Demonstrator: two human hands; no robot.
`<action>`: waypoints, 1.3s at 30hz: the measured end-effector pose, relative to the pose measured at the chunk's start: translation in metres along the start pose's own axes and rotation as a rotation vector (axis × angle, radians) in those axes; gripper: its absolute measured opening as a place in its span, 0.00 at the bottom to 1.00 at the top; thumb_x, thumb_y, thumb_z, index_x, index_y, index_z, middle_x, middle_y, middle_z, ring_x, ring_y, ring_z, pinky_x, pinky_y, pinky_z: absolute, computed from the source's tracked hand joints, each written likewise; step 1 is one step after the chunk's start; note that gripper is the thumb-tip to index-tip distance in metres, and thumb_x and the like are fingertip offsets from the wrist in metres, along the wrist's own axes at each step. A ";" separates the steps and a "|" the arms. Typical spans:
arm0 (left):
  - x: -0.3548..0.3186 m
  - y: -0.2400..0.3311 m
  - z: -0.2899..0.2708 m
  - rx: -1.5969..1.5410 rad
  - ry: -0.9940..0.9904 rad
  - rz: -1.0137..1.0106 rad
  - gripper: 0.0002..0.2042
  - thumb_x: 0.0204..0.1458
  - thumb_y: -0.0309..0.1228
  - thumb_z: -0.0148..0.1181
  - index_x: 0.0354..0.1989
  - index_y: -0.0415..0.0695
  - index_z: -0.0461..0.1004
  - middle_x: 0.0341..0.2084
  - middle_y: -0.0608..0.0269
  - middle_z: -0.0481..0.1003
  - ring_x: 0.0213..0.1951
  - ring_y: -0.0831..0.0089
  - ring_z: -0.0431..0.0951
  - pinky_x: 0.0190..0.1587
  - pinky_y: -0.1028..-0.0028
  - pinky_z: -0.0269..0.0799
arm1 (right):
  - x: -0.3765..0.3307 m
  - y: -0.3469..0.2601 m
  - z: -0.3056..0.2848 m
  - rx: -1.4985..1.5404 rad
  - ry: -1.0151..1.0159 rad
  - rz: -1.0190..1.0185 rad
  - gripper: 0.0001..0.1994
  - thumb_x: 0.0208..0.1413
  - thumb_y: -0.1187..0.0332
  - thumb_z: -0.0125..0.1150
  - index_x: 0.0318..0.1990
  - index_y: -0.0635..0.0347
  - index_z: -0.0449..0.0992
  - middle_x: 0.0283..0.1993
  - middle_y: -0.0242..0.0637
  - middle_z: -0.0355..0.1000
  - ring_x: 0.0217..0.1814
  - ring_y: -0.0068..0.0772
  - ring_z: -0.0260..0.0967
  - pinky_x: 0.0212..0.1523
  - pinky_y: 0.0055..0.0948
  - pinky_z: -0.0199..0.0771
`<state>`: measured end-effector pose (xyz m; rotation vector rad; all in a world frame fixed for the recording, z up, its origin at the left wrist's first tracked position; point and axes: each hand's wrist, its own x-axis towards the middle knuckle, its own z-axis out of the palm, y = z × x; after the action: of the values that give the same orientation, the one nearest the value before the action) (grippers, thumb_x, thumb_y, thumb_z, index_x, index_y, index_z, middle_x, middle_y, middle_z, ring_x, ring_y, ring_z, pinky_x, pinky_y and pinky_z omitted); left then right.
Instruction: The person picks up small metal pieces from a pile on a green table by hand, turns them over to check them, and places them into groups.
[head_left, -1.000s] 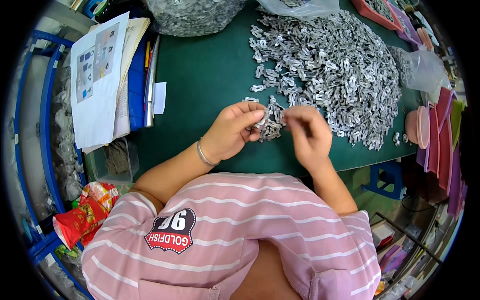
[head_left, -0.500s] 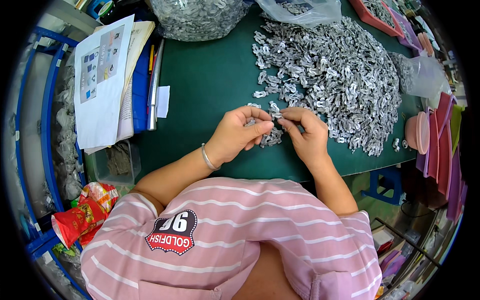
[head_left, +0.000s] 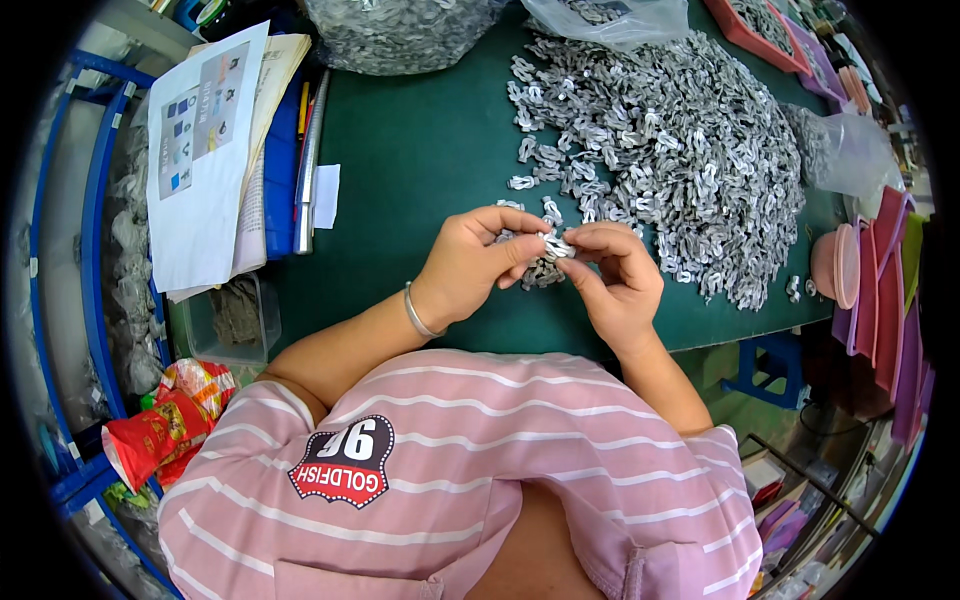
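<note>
Between my fingertips is a small silvery metal clip [head_left: 556,246], curved in outline. My left hand [head_left: 478,258] pinches its left side with thumb and forefinger, and my right hand [head_left: 615,272] grips its right side the same way. Just below the fingers, several more of these clips [head_left: 541,275] lie in a small cluster on the green table [head_left: 400,150]. A few loose ones sit just beyond my hands. A large heap of the same grey metal clips [head_left: 690,160] spreads over the table's right side.
At the back stand a full clear bag [head_left: 405,35] and a red tray [head_left: 760,35] of clips. Papers [head_left: 205,160] and a blue folder [head_left: 281,190] lie left, above a clear plastic box [head_left: 235,322]. Pink bowls [head_left: 838,265] stand at the right edge.
My right fingers have come in closer to the left ones. A clip now shows plainly, held between both hands.
</note>
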<state>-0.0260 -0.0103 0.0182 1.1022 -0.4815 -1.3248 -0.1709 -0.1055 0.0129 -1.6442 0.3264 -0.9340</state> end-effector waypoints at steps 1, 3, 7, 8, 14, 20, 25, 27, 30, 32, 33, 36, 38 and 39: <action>0.001 -0.003 -0.004 -0.183 -0.041 -0.044 0.08 0.50 0.25 0.56 0.38 0.37 0.71 0.22 0.68 0.70 0.21 0.85 0.65 0.21 0.85 0.60 | 0.001 -0.004 0.002 0.048 0.029 -0.014 0.07 0.47 0.83 0.57 0.36 0.69 0.71 0.41 0.42 0.68 0.33 0.26 0.70 0.29 0.18 0.71; 0.003 -0.007 -0.012 -0.352 -0.083 -0.086 0.08 0.52 0.26 0.54 0.39 0.37 0.71 0.23 0.68 0.69 0.22 0.84 0.65 0.23 0.84 0.60 | 0.005 -0.010 -0.003 0.088 0.097 0.075 0.08 0.48 0.82 0.56 0.37 0.69 0.71 0.41 0.41 0.68 0.32 0.25 0.70 0.29 0.17 0.70; 0.006 -0.011 -0.023 -0.600 -0.175 -0.118 0.08 0.56 0.31 0.48 0.38 0.41 0.70 0.29 0.67 0.66 0.32 0.80 0.65 0.31 0.80 0.63 | 0.014 0.001 -0.029 -0.429 -0.014 0.262 0.04 0.47 0.79 0.58 0.32 0.65 0.73 0.34 0.38 0.69 0.26 0.27 0.68 0.26 0.22 0.68; 0.006 -0.011 -0.024 -0.622 -0.195 -0.107 0.07 0.57 0.31 0.48 0.38 0.42 0.69 0.31 0.67 0.65 0.33 0.79 0.65 0.32 0.79 0.63 | 0.013 0.003 -0.031 -0.606 -0.112 0.226 0.04 0.46 0.77 0.59 0.31 0.64 0.73 0.33 0.38 0.69 0.27 0.32 0.69 0.27 0.25 0.69; 0.003 0.002 -0.017 -0.628 -0.082 -0.201 0.07 0.57 0.33 0.47 0.35 0.43 0.67 0.30 0.66 0.65 0.32 0.79 0.64 0.30 0.80 0.63 | 0.002 0.001 -0.017 -0.955 -0.209 0.291 0.08 0.43 0.68 0.62 0.29 0.61 0.74 0.32 0.39 0.68 0.30 0.44 0.68 0.31 0.38 0.68; -0.001 -0.003 -0.011 -0.035 -0.022 -0.048 0.06 0.51 0.25 0.56 0.36 0.41 0.67 0.28 0.67 0.67 0.22 0.86 0.63 0.19 0.87 0.55 | -0.002 0.007 -0.017 -0.686 -0.101 0.110 0.05 0.41 0.76 0.62 0.28 0.62 0.72 0.29 0.39 0.69 0.28 0.40 0.68 0.28 0.30 0.69; -0.003 -0.004 0.001 0.136 0.016 0.002 0.08 0.49 0.23 0.58 0.37 0.39 0.69 0.25 0.67 0.70 0.19 0.87 0.60 0.18 0.87 0.54 | 0.003 0.003 -0.006 -0.575 -0.082 -0.270 0.10 0.38 0.84 0.62 0.29 0.63 0.70 0.32 0.40 0.70 0.29 0.34 0.69 0.30 0.25 0.71; -0.002 -0.004 0.000 0.153 0.024 -0.056 0.07 0.50 0.24 0.57 0.36 0.38 0.70 0.24 0.66 0.71 0.18 0.87 0.60 0.18 0.87 0.54 | 0.002 0.000 -0.001 -0.511 -0.034 -0.254 0.12 0.38 0.85 0.62 0.31 0.64 0.70 0.32 0.40 0.70 0.29 0.33 0.69 0.29 0.24 0.70; 0.000 -0.005 -0.006 -0.156 -0.016 -0.132 0.06 0.52 0.27 0.55 0.35 0.38 0.70 0.23 0.64 0.71 0.17 0.86 0.60 0.18 0.87 0.54 | -0.001 0.004 0.005 -0.325 0.054 -0.212 0.15 0.39 0.86 0.62 0.35 0.66 0.67 0.32 0.41 0.69 0.28 0.28 0.68 0.28 0.21 0.70; -0.001 -0.004 -0.007 -0.207 -0.043 -0.170 0.07 0.54 0.29 0.52 0.34 0.38 0.70 0.24 0.63 0.71 0.17 0.86 0.60 0.17 0.87 0.54 | -0.002 0.003 0.007 -0.227 0.077 -0.153 0.15 0.41 0.84 0.62 0.37 0.66 0.65 0.34 0.40 0.69 0.29 0.24 0.68 0.29 0.19 0.70; -0.001 -0.004 -0.008 -0.208 -0.041 -0.168 0.07 0.54 0.29 0.52 0.34 0.38 0.70 0.24 0.63 0.71 0.17 0.86 0.60 0.17 0.87 0.54 | -0.002 0.002 0.008 -0.225 0.075 -0.154 0.15 0.41 0.84 0.62 0.37 0.66 0.65 0.34 0.40 0.69 0.29 0.24 0.68 0.29 0.19 0.70; -0.003 -0.005 -0.009 -0.220 -0.045 -0.198 0.08 0.54 0.31 0.54 0.33 0.39 0.70 0.23 0.65 0.71 0.18 0.87 0.61 0.16 0.87 0.54 | 0.000 0.000 0.008 -0.126 0.081 0.001 0.14 0.45 0.84 0.60 0.39 0.66 0.64 0.36 0.39 0.69 0.32 0.21 0.67 0.32 0.18 0.70; -0.003 -0.004 -0.009 -0.224 -0.037 -0.197 0.08 0.54 0.32 0.54 0.32 0.39 0.70 0.23 0.65 0.71 0.18 0.87 0.61 0.16 0.87 0.54 | -0.001 -0.001 0.007 0.096 0.127 0.246 0.12 0.47 0.83 0.57 0.39 0.66 0.64 0.37 0.39 0.69 0.34 0.21 0.68 0.35 0.18 0.70; -0.003 -0.005 -0.009 -0.225 -0.039 -0.197 0.08 0.54 0.32 0.54 0.32 0.39 0.70 0.23 0.65 0.71 0.18 0.87 0.61 0.16 0.87 0.54 | -0.001 -0.001 0.007 0.094 0.127 0.246 0.12 0.47 0.83 0.57 0.39 0.66 0.64 0.37 0.39 0.69 0.34 0.21 0.68 0.35 0.18 0.70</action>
<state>-0.0215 -0.0041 0.0110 0.9564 -0.2484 -1.5348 -0.1668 -0.1000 0.0136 -1.4252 0.5505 -0.8553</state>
